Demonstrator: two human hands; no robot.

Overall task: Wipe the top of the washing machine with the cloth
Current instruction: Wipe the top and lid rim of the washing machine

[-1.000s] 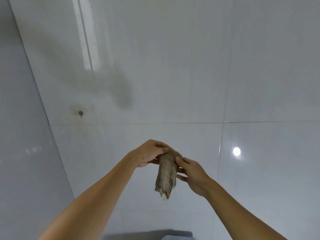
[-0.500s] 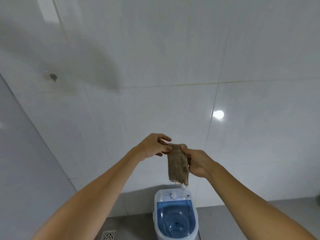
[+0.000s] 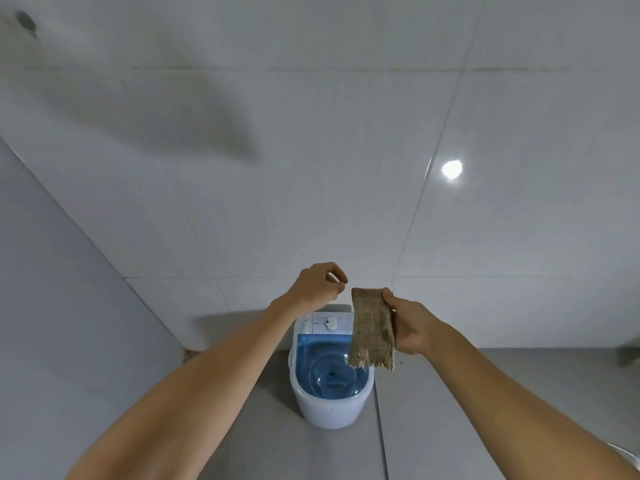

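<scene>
Now the left hand (image 3: 320, 284) has let go and hovers loosely curled, empty. Just right of it, the right hand (image 3: 414, 325) pinches the hanging cloth (image 3: 372, 329) above the washing machine (image 3: 329, 386).

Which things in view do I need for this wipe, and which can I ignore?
Needed:
- cloth, held in the right hand
- washing machine, below on the floor
- left hand, free, holding nothing

Ignore:
- wall fitting
- white object at the lower right edge
</scene>
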